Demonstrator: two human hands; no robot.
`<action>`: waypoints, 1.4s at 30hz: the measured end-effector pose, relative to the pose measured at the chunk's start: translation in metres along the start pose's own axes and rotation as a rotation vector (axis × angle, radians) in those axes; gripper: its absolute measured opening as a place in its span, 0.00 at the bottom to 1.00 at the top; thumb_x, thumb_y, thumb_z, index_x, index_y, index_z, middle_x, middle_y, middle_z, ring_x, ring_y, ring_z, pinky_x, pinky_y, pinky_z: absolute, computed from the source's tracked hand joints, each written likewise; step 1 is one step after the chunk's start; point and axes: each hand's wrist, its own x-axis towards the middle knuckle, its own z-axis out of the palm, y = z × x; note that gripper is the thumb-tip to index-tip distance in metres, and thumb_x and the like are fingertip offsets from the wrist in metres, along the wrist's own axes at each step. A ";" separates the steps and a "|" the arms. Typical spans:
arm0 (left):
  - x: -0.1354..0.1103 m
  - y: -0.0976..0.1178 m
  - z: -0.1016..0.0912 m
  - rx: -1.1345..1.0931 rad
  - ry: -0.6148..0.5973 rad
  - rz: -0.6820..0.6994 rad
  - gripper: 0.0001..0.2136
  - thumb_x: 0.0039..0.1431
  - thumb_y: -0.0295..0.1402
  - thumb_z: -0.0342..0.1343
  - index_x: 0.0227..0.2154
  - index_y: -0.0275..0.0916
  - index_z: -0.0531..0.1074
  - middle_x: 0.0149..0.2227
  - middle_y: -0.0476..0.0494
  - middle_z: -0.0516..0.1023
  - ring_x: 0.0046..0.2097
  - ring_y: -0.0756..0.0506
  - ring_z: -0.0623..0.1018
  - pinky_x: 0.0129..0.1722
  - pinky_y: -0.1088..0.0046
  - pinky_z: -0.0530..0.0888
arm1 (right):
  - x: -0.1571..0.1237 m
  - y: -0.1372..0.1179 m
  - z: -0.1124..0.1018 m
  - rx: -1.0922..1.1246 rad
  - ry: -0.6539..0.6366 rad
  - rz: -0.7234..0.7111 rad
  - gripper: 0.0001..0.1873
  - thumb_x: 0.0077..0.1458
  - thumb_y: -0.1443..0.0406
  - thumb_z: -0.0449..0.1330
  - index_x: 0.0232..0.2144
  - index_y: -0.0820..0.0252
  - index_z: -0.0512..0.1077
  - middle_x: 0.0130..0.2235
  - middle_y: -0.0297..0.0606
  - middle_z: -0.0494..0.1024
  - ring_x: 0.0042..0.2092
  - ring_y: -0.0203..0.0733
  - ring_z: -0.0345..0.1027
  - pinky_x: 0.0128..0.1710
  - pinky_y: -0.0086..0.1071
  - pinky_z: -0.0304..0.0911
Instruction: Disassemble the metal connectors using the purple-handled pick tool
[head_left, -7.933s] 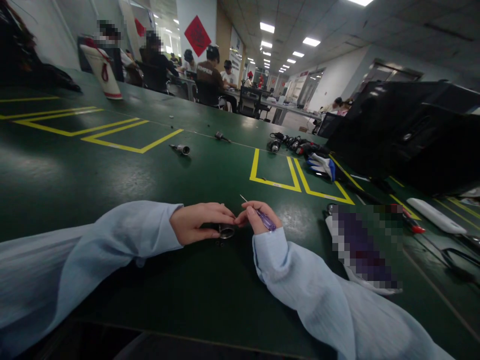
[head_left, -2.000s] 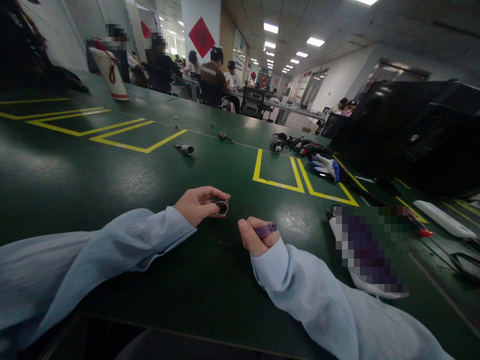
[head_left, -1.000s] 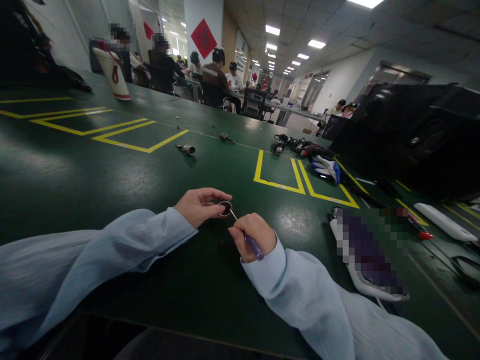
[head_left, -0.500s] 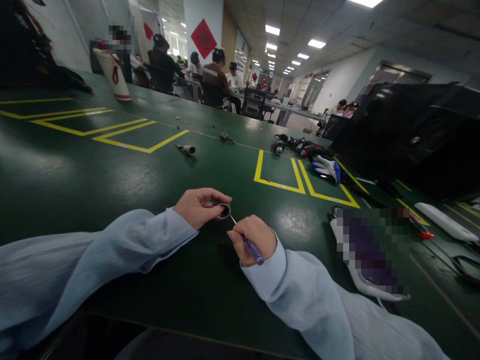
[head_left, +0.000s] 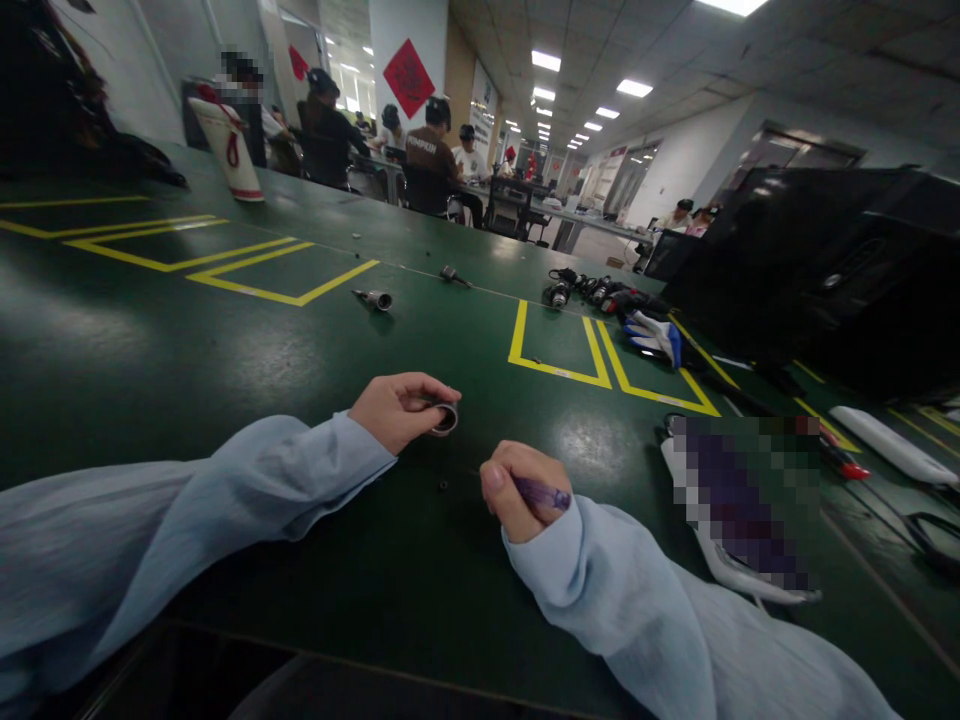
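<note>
My left hand (head_left: 397, 408) rests on the green table (head_left: 247, 370) and pinches a small round metal ring part (head_left: 444, 418) between thumb and fingers, its opening facing me. My right hand (head_left: 519, 487) lies a short way to the right, closed round a thin purple-handled screwdriver (head_left: 541, 492); its tip is hidden by the hand. A tiny dark screw (head_left: 443, 486) lies on the table between the two hands. Both arms wear light blue sleeves.
A metal socket piece (head_left: 374, 298) and another small bit (head_left: 450, 274) lie farther back. Tools and blue-white gloves (head_left: 649, 335) sit at the right, beside a big black case (head_left: 817, 270). A red-handled tool (head_left: 844, 460) and white object (head_left: 885, 443) lie right. Other people sit at far tables.
My right hand has drawn the screwdriver back from the ring part, moving right and toward me and turning the handle sideways. The left hand still holds the part in place.
</note>
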 end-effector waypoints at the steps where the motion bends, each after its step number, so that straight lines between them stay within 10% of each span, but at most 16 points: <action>1: 0.001 0.000 -0.001 0.001 -0.001 -0.009 0.10 0.32 0.25 0.61 0.24 0.31 0.71 0.31 0.43 0.77 0.33 0.45 0.77 0.32 0.71 0.77 | 0.000 -0.001 -0.001 0.036 -0.032 0.059 0.17 0.54 0.64 0.49 0.15 0.59 0.60 0.16 0.30 0.62 0.20 0.31 0.57 0.23 0.28 0.55; 23: 0.003 0.005 -0.002 -0.122 -0.039 -0.134 0.10 0.35 0.27 0.58 0.26 0.31 0.73 0.30 0.42 0.76 0.35 0.44 0.76 0.31 0.69 0.76 | 0.000 0.004 0.012 0.149 -0.056 0.339 0.21 0.53 0.57 0.50 0.12 0.59 0.57 0.12 0.27 0.57 0.16 0.28 0.49 0.15 0.26 0.47; 42: -0.003 0.009 0.002 -0.107 -0.036 -0.175 0.13 0.33 0.22 0.56 0.28 0.33 0.74 0.31 0.42 0.78 0.33 0.44 0.77 0.35 0.69 0.75 | 0.003 0.017 0.013 -0.127 0.068 -0.121 0.10 0.54 0.64 0.50 0.23 0.59 0.64 0.22 0.35 0.69 0.26 0.35 0.62 0.28 0.30 0.60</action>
